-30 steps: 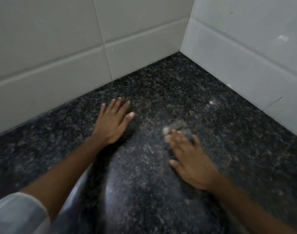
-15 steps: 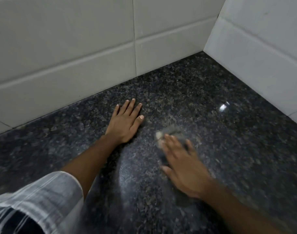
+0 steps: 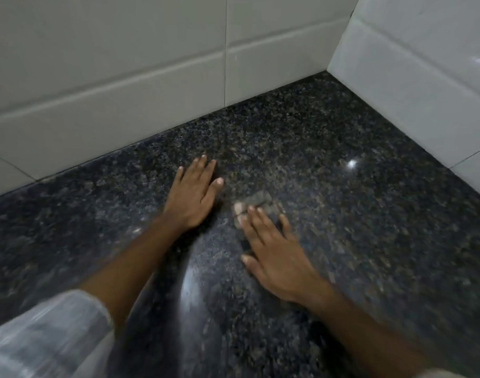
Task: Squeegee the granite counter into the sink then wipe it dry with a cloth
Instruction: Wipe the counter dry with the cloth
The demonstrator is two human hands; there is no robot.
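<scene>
Wiping goes on: the right hand (image 3: 277, 257) presses flat fingers on a small cloth (image 3: 258, 201); the left hand (image 3: 192, 197) lies flat and empty on the counter (image 3: 369, 241). Next it should rub toward the corner.

Dark speckled granite counter (image 3: 342, 214), glossy, running into a tiled corner. Small grey cloth (image 3: 256, 204), crumpled and blurred, flat on the stone, mostly tucked beneath fingers, only the far edge peeking out near mid-counter.

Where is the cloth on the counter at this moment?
In the head view the cloth lies on the granite counter, right of centre, under the fingers of the right hand, beside the left hand.
</scene>
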